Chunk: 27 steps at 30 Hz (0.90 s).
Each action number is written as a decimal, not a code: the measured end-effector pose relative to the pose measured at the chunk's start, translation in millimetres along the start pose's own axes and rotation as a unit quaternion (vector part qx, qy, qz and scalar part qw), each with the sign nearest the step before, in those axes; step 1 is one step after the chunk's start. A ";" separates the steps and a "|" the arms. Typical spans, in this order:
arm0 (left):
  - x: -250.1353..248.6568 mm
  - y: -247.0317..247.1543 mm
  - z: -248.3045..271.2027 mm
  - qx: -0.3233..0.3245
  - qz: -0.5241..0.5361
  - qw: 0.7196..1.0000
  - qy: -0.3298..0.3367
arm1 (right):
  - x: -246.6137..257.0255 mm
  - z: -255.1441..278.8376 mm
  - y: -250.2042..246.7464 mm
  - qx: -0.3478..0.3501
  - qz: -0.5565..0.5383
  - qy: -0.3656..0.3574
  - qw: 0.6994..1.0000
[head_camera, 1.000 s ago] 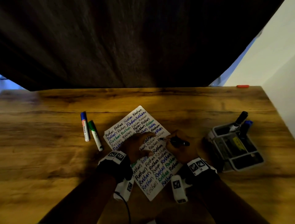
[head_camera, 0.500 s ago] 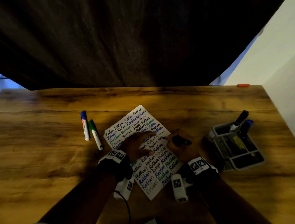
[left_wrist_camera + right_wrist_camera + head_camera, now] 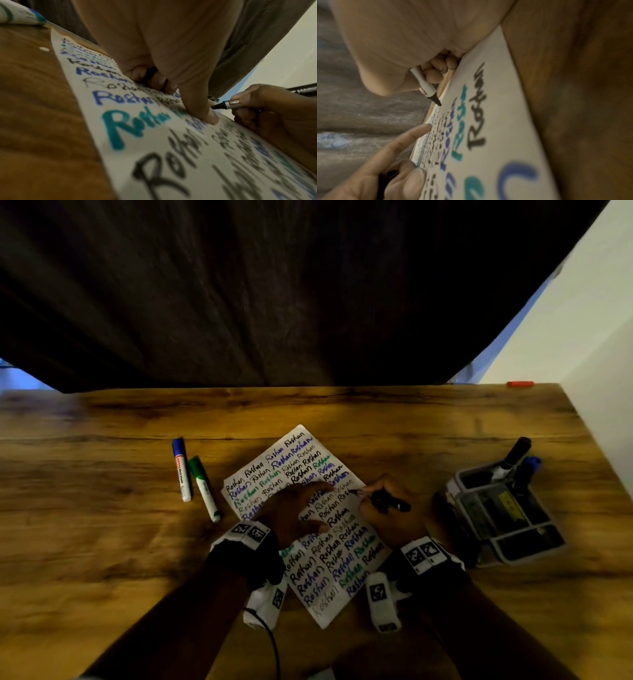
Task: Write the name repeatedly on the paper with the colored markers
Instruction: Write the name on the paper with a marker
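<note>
Dark cloth [image 3: 274,292] hangs behind the far edge of the wooden counter [image 3: 85,529], and a pale wall [image 3: 596,344] closes its right side; bare wood runs wide to the left and along the near edge; a grey organiser tray [image 3: 507,518] with upright markers stands near the right edge. Paper [image 3: 346,604] lies mid-counter, turned diagonally, its long axis running from far-left to near-right, filled with the name in black, blue and green. Left hand [image 3: 301,513] lies on the sheet, forefinger and thumb stretched flat and pressing it, other fingers curled under; something dark sits inside that curl, but what it is cannot be told. Right hand [image 3: 390,513] rests at the paper's right edge, grasping a black marker [image 3: 390,503]; its shaft lies nearly level, tip pointing left onto the sheet, just beside the left forefinger. Blue marker [image 3: 181,469] and green marker [image 3: 205,489] lie capped left of the paper, pointing away.
</note>
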<state>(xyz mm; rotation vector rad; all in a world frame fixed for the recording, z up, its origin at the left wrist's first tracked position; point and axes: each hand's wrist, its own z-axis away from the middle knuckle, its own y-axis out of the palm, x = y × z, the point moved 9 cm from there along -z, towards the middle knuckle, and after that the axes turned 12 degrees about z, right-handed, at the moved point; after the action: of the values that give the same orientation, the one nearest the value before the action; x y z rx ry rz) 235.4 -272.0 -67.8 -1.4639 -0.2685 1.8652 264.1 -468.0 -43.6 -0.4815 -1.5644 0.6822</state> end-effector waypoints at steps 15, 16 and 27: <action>-3.7 -0.4 2.3 0.005 0.009 1.000 -0.001 | -2.2 1.8 2.7 0.028 -0.015 0.058 0.998; -4.0 -0.4 2.4 0.005 0.012 1.000 -0.002 | 2.6 1.0 -2.2 0.003 0.003 0.034 0.999; -5.0 1.4 2.1 0.002 0.019 1.000 0.012 | -0.6 0.4 -0.4 -0.007 -0.042 0.035 0.998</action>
<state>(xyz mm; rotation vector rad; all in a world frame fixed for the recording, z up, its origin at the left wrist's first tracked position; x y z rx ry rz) 233.3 -275.6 -64.1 -1.4966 -0.2269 1.8769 263.8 -468.7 -43.8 -0.4434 -1.5160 0.5850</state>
